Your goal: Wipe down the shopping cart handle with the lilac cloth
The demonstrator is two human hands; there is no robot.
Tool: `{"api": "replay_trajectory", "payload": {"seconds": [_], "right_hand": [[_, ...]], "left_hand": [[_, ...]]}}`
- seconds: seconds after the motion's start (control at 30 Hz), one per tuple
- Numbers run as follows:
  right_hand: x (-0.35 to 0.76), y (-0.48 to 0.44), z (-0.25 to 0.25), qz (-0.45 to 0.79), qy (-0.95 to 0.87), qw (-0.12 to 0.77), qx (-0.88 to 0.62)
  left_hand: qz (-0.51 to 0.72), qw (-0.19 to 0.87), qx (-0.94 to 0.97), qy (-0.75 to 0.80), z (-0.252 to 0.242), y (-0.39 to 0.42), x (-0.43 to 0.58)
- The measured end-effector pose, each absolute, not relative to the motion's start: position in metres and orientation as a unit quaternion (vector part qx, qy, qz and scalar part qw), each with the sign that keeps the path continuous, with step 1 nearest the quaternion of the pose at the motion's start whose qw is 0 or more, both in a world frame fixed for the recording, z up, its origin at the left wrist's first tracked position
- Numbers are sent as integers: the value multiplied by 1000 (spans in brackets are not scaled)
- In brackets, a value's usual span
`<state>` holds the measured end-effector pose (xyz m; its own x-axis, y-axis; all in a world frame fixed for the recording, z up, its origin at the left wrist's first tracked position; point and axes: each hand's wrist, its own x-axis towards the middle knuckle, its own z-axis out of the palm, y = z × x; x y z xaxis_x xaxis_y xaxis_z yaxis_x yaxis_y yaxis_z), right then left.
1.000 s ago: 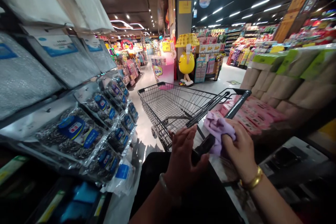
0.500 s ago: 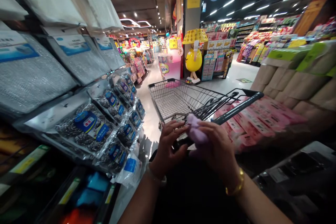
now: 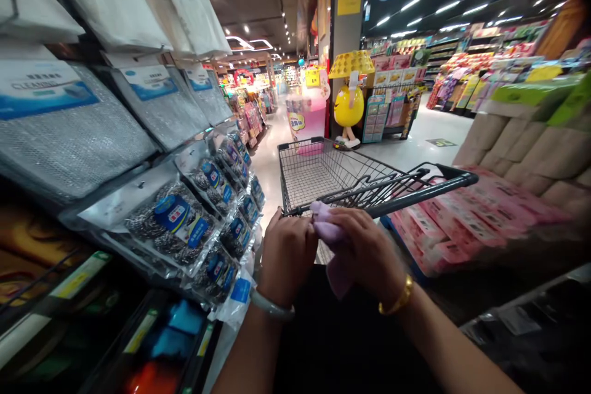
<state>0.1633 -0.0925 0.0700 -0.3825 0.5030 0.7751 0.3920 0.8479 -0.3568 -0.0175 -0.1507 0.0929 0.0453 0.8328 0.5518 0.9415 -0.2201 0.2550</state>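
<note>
A wire shopping cart (image 3: 318,169) stands in front of me, its dark handle (image 3: 415,197) slanting up to the right. My left hand (image 3: 287,252) is closed at the left end of that handle, with its fingertips mostly hidden from me. Beside it, my right hand (image 3: 362,249) grips a crumpled light purple cloth (image 3: 327,231), pressed against the handle. A loose end of the cloth hangs below the palm. The two hands are close together, almost touching at the cloth.
Packaged steel wool scourers (image 3: 173,221) and mesh bags (image 3: 69,129) hang close on my left. Pink packs (image 3: 443,221) and stacked brown paper packs (image 3: 521,148) stand on the right. A yellow figure (image 3: 348,104) stands by a pillar ahead, beyond the cart.
My left hand has closed from an open, curled pose onto the left end of the handle. The right hand has shifted left with the cloth. The view has turned slightly left.
</note>
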Motion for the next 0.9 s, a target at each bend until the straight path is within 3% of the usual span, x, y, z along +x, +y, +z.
{"api": "replay_trajectory", "payload": {"seconds": [0.17, 0.33, 0.57, 0.67, 0.73, 0.9], "right_hand": [[172, -71, 68, 36, -786, 479, -390], [127, -86, 64, 27, -838, 493, -233], [126, -76, 76, 277, -689, 589, -321], [125, -66, 99, 373, -717, 499, -312], [119, -63, 112, 321, -783, 405, -347], [98, -63, 120, -20, -826, 302, -475]], "left_hand": [[-348, 144, -694, -614, 81, -143, -30], [-356, 205, -704, -580, 67, -133, -49], [-354, 216, -696, -586, 64, -133, -67], [-358, 227, -689, -588, 64, -133, -70], [-369, 221, -690, -582, 65, -134, -71], [-395, 185, -697, -570, 67, -137, -74]]}}
